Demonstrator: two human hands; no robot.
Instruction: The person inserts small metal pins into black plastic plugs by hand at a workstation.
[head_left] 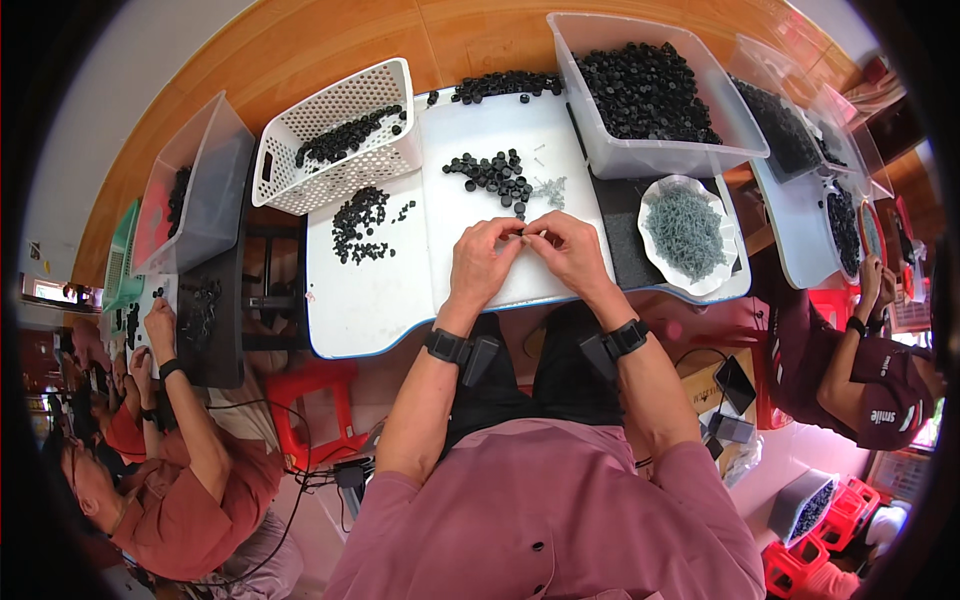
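Note:
My left hand (pixel 482 262) and my right hand (pixel 570 258) meet fingertip to fingertip over the white table (pixel 450 270). Both are closed in a pinch. Something small and dark seems to sit between the fingertips, but the fingers hide most of it. Just beyond them lies a loose pile of round black caps (pixel 490 175), its nearest pieces almost at my fingers. Beside that pile, toward the right, is a small scatter of pale, thin screw-like pieces (pixel 549 192). Smaller black parts (pixel 360 222) are spread on the table to the left of my left hand.
A white perforated basket (pixel 390 165) with black parts stands at the back left. At the back right is a clear bin (pixel 650 157) full of black caps. A white scalloped dish (pixel 697 289) of grey-green pieces sits at the right edge. Co-workers sit on both sides.

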